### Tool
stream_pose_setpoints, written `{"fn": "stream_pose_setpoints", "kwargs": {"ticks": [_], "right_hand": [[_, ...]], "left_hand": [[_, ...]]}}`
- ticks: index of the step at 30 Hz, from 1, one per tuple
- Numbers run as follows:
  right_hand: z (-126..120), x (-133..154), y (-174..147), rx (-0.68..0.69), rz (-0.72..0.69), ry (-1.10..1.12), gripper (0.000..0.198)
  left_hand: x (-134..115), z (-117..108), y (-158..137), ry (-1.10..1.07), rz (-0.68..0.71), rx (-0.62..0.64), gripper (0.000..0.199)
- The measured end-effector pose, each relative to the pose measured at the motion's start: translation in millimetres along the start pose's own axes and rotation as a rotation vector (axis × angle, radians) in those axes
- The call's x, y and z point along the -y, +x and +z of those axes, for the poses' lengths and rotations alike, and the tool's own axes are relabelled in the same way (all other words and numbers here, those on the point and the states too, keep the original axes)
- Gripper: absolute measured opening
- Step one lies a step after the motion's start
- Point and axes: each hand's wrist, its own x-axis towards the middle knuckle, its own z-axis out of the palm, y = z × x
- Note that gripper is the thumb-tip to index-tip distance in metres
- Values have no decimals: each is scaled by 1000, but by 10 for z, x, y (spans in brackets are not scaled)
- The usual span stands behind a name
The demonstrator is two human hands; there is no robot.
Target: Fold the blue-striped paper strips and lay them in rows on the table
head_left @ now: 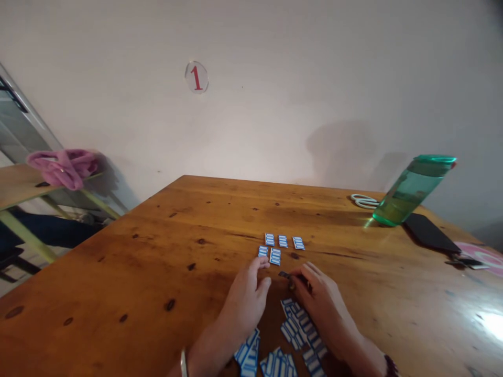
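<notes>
My left hand [248, 293] rests over the wooden table with fingers stretched out and thumb apart. Its fingertips reach the near edge of a small blue-and-white card [263, 251]; whether they touch it I cannot tell. My right hand [320, 293] pinches a small dark flat piece [284, 274] whose kind is unclear. Beyond the hands lie several cards in two short rows, among them one at the front [275, 256] and one at the back right [298, 243]. Loose piles of similar cards [302, 324] spread between and below my wrists, partly hidden by my forearms.
A green water bottle [412, 191] stands at the right, beside a black flat object [431, 233] and a coiled white cable [364, 201]. Keys or small items [467, 262] lie on a pink round mat. A pink cloth [65, 165] sits on another table at left.
</notes>
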Motion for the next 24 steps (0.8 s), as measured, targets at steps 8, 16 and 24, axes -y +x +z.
{"fn": "stream_pose_setpoints", "kwargs": {"ticks": [8, 16, 24], "right_hand": [[99, -112, 29, 182, -90, -155, 19], [111, -105, 26, 202, -92, -180, 17], [120, -91, 22, 192, -80, -172, 18]], "left_hand": [[-9, 43, -153, 305, -9, 240, 60], [-21, 97, -189, 331, -1, 324, 68], [-38, 103, -186, 324, -28, 341, 68]]}}
